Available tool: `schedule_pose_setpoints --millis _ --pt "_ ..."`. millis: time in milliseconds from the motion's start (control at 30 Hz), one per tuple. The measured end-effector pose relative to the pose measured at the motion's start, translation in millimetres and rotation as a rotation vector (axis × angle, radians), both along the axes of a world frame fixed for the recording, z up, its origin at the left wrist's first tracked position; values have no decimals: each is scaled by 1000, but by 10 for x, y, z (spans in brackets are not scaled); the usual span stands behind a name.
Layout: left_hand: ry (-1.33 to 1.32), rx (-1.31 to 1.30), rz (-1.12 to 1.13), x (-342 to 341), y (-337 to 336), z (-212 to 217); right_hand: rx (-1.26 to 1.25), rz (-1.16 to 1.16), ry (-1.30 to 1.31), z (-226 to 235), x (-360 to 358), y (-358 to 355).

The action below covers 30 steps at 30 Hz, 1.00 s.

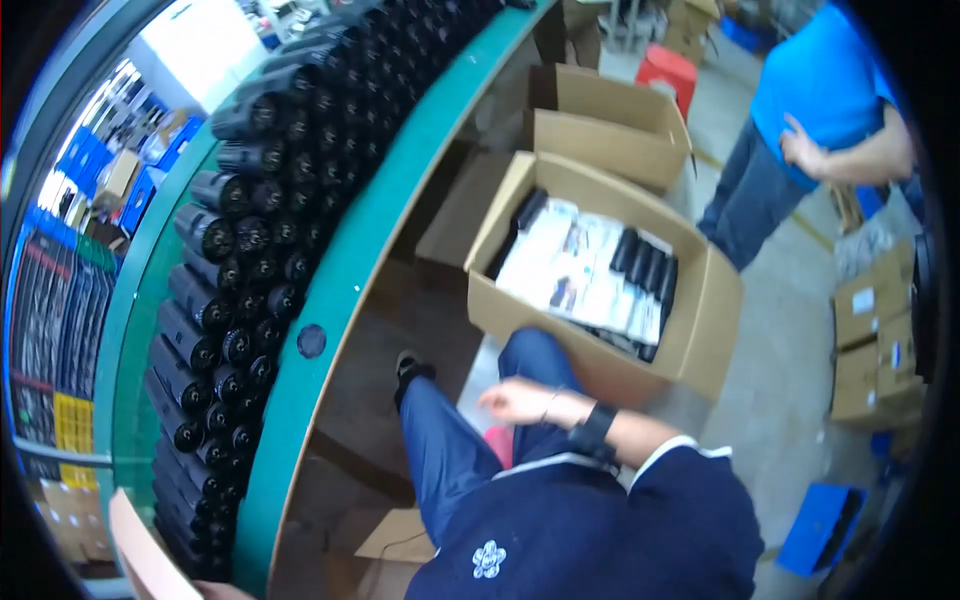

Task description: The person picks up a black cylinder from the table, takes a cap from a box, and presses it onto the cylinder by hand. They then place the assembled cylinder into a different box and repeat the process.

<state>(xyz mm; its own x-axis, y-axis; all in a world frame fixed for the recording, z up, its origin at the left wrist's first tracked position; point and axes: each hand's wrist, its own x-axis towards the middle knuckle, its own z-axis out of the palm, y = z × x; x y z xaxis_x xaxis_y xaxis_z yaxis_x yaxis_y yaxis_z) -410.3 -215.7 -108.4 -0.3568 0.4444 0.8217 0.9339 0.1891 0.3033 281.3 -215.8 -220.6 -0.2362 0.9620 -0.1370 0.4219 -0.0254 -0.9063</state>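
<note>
My right hand [517,401] hovers over my lap by my raised knee, just short of the open cardboard box. Its fingers are curled together and no object shows in them. A dark band [594,430] wraps that wrist. Only a bit of my left hand [222,591] shows at the lower edge, against a tan cardboard piece [143,552] that it appears to grip; most of its fingers are hidden. Several black cylinders [196,339] lie stacked in a long pile on the green table [305,415], left of me.
Before me, an open cardboard box [585,350] holds white printed sheets [560,265] and black cylinders [645,262]. Another open box [610,140] stands behind it. A person in a blue shirt [815,95] stands at right, near a red bin [667,78] and stacked cartons [868,370].
</note>
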Motion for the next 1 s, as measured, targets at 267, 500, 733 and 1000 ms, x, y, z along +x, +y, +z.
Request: schedule_pose_setpoints --millis 267,500,733,1000 --pt "12 -532 -933 3297 826 332 -206 -495 -1 -637 1984 -262" --pt "1 -1046 -1415 4991 1458 -51 -589 -959 -567 -2158 3912 1" --pt "-183 -1308 -1365 5765 1887 -516 -757 -1456 -828 -2679 4374 587" --pt "-446 -1421 -1443 6403 2032 -683 -273 -1222 112 -2387 3476 399"
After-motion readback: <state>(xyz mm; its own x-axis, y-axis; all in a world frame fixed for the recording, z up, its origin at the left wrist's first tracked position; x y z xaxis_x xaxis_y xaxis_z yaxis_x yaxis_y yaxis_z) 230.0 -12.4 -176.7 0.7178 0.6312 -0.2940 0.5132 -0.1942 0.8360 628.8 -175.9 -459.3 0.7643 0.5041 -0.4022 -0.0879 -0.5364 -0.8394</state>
